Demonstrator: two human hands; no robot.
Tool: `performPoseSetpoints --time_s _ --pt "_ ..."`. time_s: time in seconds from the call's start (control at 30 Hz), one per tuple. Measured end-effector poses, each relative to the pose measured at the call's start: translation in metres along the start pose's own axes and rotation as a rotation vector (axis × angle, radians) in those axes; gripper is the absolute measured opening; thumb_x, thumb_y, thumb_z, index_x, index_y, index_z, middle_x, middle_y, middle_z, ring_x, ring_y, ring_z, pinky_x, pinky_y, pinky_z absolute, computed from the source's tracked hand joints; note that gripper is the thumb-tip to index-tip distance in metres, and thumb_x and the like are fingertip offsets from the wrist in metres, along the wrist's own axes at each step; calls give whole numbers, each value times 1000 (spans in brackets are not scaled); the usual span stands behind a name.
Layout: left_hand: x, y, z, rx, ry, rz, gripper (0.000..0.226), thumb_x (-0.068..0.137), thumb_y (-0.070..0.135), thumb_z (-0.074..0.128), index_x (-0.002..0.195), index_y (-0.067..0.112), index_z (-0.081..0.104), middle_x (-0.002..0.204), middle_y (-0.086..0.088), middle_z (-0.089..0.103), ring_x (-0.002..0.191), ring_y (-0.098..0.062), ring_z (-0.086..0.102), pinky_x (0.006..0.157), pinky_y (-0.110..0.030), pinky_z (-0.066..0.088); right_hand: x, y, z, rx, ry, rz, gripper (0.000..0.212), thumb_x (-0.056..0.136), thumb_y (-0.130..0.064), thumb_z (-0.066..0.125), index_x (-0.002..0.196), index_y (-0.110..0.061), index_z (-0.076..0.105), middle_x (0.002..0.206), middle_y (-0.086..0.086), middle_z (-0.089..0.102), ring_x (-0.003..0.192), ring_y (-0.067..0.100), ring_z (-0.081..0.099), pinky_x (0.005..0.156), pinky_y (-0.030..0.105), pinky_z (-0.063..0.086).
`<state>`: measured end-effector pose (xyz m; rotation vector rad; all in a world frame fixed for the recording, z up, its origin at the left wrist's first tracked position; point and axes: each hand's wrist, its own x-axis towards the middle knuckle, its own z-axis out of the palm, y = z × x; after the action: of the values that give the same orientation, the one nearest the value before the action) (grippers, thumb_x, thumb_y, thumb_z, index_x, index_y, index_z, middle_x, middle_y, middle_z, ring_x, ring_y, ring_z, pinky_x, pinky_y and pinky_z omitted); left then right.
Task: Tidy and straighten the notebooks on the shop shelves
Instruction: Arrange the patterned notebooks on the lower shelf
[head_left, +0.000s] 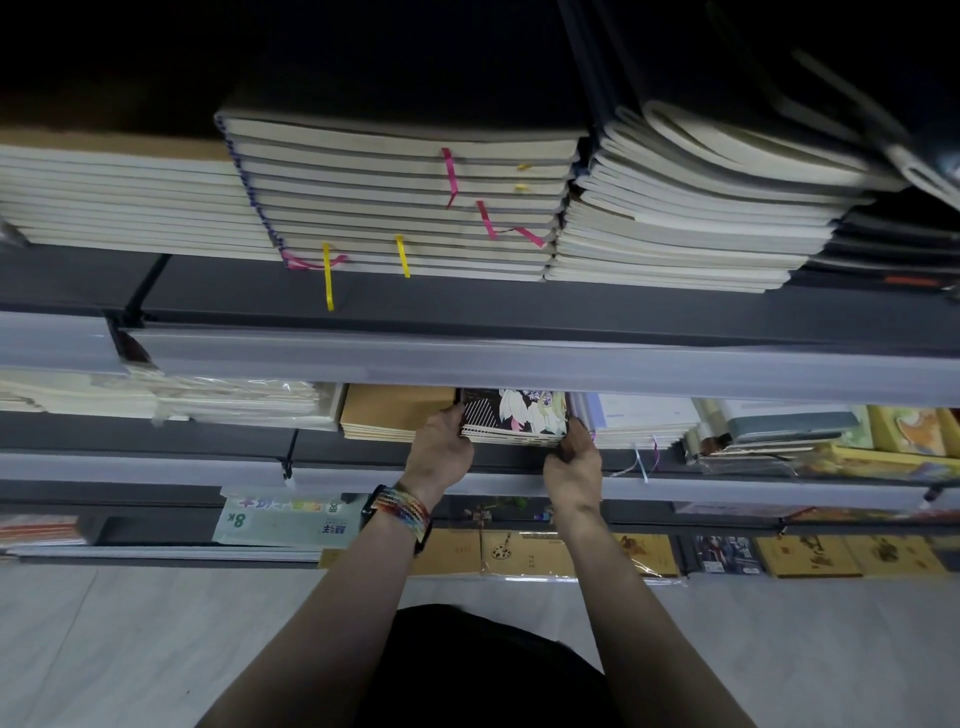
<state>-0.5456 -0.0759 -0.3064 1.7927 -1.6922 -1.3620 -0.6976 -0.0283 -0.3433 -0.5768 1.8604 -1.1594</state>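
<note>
The head camera looks down at a person reaching both arms to the middle shelf (234, 436). The flowery notebook stack (511, 421) lies flat there, a small pile with a dark top cover and pale petals. It sits between the brown notebooks (395, 410) on its left and the white notebooks (639, 415) on its right, close to both. The left hand (439, 449) has its grip on the left side of the pile, with its fingers curled round the edge. The right hand (574, 467) has its grip on the right side in the same way, so the pile is squeezed between the two hands. This looks like the squaring-up step, where the loose edges get pushed into line. Next, the pile probably needs a soft push back so its front lines up with the piles beside it. The hands should stay level so no book slips out. Above, the ribbon notebooks (405, 192) lie piled on the top shelf.
</note>
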Motion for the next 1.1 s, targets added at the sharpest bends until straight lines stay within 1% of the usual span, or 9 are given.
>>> performPoseSetpoints --time_s 0.07,0.17,0.3,0.6,0.73,0.83,0.9,1.0,1.1 --pt "-2 0 0 -33 6 -16 58 91 -13 42 141 12 52 135 -5 61 115 -17 60 95 -12 41 3 3 0 -8 0 7 62 88 15 46 142 -15 52 133 -3 62 128 16 54 114 33 37" --pt "-3 -2 1 -47 21 -21 56 89 -14 41 136 12 57 128 -5 66 117 -20 61 96 -16 42 6 4 1 -6 13 26 58 90 12 47 142 -15 53 133 2 64 128 20 56 112 32 40" --pt "-4 -4 3 -65 45 -57 58 90 -12 42 144 8 48 140 -6 57 131 -21 52 107 -18 35 4 -1 1 -6 5 44 55 93 9 47 143 -13 50 135 2 62 126 22 56 113 35 39" --pt "-4 -6 5 -38 91 -54 53 95 -4 46 146 10 46 148 -6 50 130 -18 52 100 -12 31 3 -5 -4 -30 -21 36 54 93 12 45 142 -11 50 137 5 60 131 23 52 114 36 38" --pt "-7 -3 4 -6 93 -46 51 97 -2 47 146 11 45 149 -7 48 108 -13 61 90 -11 42 0 -6 -5 -15 -17 30 55 93 13 44 142 -11 49 139 5 58 133 23 49 114 33 35" --pt "-5 -5 7 51 105 -36 50 98 0 47 146 12 46 148 -7 49 71 -4 56 65 -10 48 1 -5 -4 -30 -24 23 55 92 13 44 140 -13 51 138 4 59 133 24 50 115 36 36" --pt "-4 -7 9 102 125 -37 48 98 3 48 145 12 47 145 -8 52 62 -9 57 54 -14 50 0 -5 -5 -29 -25 28 56 91 14 44 141 -12 50 138 4 59 133 23 50 116 36 35" --pt "-5 -8 11 163 153 -33 44 98 8 50 142 13 49 133 -11 60 93 -29 68 80 -38 59 0 -5 -5 -37 -33 35 58 91 14 45 143 -12 47 141 4 57 135 23 49 116 36 35" --pt "-5 -8 11 199 161 -23 42 98 10 52 140 13 52 124 -11 65 99 -30 66 87 -41 57 0 -5 -5 -38 -28 45 61 92 14 46 147 -11 44 144 4 55 138 22 47 118 37 33"
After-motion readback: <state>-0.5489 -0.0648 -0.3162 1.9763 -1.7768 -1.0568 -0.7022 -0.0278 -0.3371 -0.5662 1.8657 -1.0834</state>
